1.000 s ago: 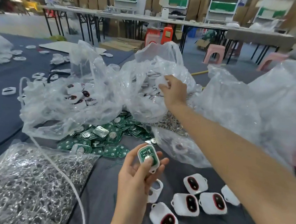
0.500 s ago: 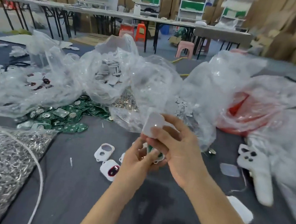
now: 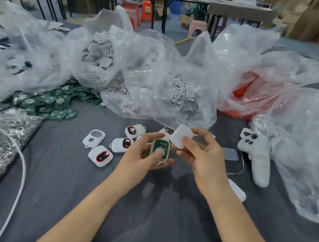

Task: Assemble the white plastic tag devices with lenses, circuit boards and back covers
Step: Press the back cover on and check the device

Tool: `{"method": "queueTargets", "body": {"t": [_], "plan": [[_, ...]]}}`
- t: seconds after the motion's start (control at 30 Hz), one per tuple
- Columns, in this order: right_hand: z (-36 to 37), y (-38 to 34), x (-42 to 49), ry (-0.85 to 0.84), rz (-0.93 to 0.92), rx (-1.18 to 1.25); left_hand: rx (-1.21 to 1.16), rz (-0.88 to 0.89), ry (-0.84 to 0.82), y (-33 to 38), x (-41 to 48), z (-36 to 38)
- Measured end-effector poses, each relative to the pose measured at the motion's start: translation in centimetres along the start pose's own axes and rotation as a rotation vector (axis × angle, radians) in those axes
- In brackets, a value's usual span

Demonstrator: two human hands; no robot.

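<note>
The left hand [image 3: 143,154] grips the tag shell [image 3: 160,150], circuit board up; the right hand [image 3: 200,154] pinches the back cover [image 3: 181,139] just beside it. Tilted, the cover may seat crooked.

Bare grey table [image 3: 145,208] near; plastic bags [image 3: 155,77] block far side.

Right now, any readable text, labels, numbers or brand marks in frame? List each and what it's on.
No text can be read.
On the tag in the left hand: circuit board print too small, blurred.
On the back cover in the right hand: none visible.
On the loose circuit boards: too small.
On the cardboard boxes: blurred.
</note>
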State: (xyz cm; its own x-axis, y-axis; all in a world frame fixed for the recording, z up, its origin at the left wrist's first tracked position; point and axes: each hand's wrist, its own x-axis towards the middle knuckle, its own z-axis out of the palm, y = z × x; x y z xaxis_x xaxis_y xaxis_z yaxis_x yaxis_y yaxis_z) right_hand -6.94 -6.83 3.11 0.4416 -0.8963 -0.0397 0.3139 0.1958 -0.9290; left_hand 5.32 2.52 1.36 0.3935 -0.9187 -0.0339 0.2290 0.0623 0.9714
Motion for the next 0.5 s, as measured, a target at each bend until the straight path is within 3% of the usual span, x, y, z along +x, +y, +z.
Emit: {"method": "queueTargets", "body": {"t": [0.5], "plan": [[0.02,0.59,-0.31,-0.053,-0.068,-0.104,0.075,-0.013,-0.035,-0.01,0.07,-0.35]]}}
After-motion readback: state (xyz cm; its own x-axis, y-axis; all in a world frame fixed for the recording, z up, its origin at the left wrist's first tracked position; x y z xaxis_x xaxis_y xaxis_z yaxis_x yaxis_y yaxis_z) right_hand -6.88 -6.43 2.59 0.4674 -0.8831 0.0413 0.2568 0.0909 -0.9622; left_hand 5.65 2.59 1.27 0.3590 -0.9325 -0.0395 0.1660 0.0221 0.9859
